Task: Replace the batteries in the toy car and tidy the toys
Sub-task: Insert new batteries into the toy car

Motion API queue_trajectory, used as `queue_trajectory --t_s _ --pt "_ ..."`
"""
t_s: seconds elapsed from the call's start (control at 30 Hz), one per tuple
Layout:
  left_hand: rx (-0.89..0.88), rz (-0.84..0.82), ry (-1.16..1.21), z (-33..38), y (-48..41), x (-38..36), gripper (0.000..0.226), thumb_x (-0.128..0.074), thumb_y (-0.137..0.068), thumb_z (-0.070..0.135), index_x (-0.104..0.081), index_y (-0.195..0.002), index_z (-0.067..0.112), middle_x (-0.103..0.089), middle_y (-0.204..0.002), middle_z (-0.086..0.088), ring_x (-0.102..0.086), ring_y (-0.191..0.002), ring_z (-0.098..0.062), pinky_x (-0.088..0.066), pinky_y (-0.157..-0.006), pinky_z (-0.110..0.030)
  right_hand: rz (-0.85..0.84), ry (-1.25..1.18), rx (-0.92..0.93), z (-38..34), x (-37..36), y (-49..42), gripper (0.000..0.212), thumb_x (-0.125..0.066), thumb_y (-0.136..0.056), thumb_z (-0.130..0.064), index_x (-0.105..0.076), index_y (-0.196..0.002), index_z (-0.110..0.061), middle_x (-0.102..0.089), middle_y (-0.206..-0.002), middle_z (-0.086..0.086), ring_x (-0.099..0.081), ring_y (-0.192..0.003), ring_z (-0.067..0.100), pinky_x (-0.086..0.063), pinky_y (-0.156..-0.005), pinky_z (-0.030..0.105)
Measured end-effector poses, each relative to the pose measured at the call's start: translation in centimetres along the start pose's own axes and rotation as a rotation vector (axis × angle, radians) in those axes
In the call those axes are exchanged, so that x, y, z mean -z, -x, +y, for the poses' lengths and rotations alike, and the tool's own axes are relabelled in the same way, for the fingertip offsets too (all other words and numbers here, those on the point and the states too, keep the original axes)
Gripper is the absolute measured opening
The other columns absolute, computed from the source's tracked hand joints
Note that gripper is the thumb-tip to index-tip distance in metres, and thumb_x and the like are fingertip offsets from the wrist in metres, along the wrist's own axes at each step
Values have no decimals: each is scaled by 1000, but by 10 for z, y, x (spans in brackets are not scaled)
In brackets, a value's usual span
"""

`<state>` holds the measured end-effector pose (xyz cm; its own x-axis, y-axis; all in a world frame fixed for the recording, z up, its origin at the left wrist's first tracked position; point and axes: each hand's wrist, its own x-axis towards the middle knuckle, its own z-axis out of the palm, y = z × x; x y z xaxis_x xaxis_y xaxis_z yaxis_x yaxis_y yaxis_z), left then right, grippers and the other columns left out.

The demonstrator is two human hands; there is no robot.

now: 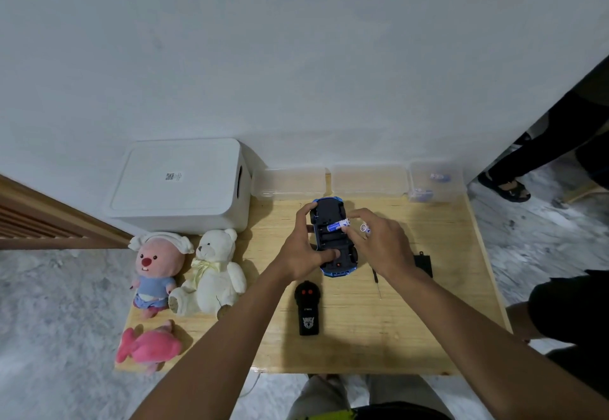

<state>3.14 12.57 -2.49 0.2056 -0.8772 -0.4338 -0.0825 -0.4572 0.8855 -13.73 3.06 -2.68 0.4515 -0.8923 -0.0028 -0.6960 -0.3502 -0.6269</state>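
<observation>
A blue toy car point(333, 218) lies upside down in the middle of the wooden table point(412, 327), its black underside and battery bay facing up. My left hand point(304, 250) grips the car from its left side, thumb on the rear underside. My right hand point(379, 241) pinches a blue and white battery point(336, 225) at the bay with thumb and forefinger. A second battery point(365, 228) sticks out between the other fingers of that hand. The black battery cover point(424, 263) and a thin screwdriver point(376, 279) lie to the right of the car.
A black remote control point(308, 309) lies near the front edge. Three plush toys, a pink beaver point(155, 269), a cream bear point(211, 273) and a pink one point(148, 347), sit at the left. A white storage box point(178, 182) and clear containers point(368, 179), one holding batteries point(440, 176), line the wall. Another person's legs stand at the right.
</observation>
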Motion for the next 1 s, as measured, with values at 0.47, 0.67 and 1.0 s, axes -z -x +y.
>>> queue_trajectory --t_s 0.47,0.67,1.0 --pt "-49 26 -42 2 0 2 104 -80 -79 -2 -23 -153 44 -53 -126 6 -76 -88 -21 -64 -79 -33 -3 2 -54 -10 -7 -7 17 -75 -85 -43 -73 -87 -26 -70 -78 -1 -64 -76 23 -55 -63 37" --pt "-151 38 -49 12 1 -1 101 -76 -80 -8 -23 -157 31 -54 -136 -4 -60 -98 19 -56 -75 -14 -84 -55 -182 -18 -6 -19 25 -81 -76 -36 -59 -68 -31 -66 -79 -1 -61 -76 20 -47 -58 30" --pt "-121 26 -33 13 -4 0 100 -77 -84 -3 -22 -155 40 -53 -134 1 -73 -83 -2 -62 -75 -26 -111 -224 -245 -20 18 -33 35 -89 -72 -36 -59 -79 -17 -62 -83 -10 -55 -76 4 -36 -56 20"
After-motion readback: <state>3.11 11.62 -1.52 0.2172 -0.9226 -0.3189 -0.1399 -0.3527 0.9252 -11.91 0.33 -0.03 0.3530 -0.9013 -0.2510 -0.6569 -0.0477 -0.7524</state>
